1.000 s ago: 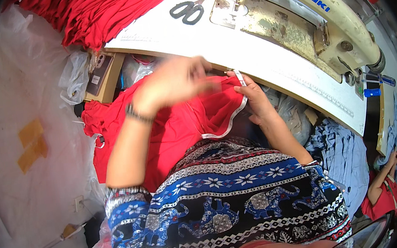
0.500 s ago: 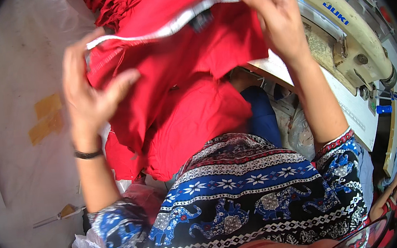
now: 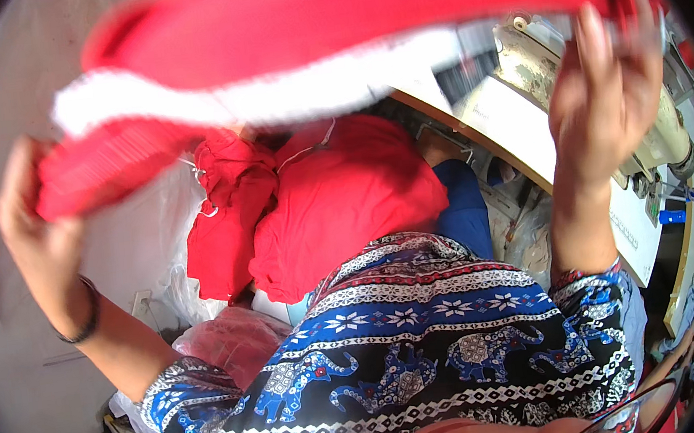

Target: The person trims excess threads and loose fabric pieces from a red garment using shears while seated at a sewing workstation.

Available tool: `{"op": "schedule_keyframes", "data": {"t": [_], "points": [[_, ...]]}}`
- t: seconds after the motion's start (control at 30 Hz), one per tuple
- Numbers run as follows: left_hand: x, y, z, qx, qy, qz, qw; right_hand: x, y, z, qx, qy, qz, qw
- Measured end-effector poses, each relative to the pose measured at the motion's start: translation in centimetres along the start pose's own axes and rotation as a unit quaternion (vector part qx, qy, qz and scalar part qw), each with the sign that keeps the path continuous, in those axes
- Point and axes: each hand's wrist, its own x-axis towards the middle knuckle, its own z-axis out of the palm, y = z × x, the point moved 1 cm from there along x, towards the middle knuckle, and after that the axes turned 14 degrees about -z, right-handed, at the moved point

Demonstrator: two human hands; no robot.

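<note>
A red garment (image 3: pixel 325 12) with a white band along its edge is stretched between my raised hands, blurred by motion. A dark label hangs from the band near its right part. At the far left, my left hand (image 3: pixel 36 194) is closed on one end of the garment. My right hand (image 3: pixel 605 100) grips the other end at the upper right, its fingertips partly smeared. Below, more red cloth (image 3: pixel 354 203) lies over my lap, with a bunched red piece (image 3: pixel 229 220) trailing white threads at its left.
A cream sewing machine (image 3: pixel 676 127) stands on a white-topped table (image 3: pixel 515 127) at the right, partly behind my right hand. A pinkish plastic bag (image 3: pixel 230 347) lies by my left elbow. Another person's arm (image 3: pixel 671 364) shows at the lower right.
Both hands have spread farther apart, the left one going left and down, the right one right and down. The garment has swung up and outward, uncovering the red cloth on my lap.
</note>
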Motion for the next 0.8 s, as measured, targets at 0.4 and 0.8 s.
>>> {"op": "schedule_keyframes", "data": {"t": [0.4,0.8], "points": [[-8.1,0.0,4.9,0.033,-0.456,-0.198,0.867,-10.6,-3.4,-4.2,-0.012,-0.236,0.388,0.891],[-14.7,-10.7,16.3,-0.033,-0.632,-0.223,0.741,-30.2,1.7,-6.1,-0.03,-0.622,0.423,0.658]]}}
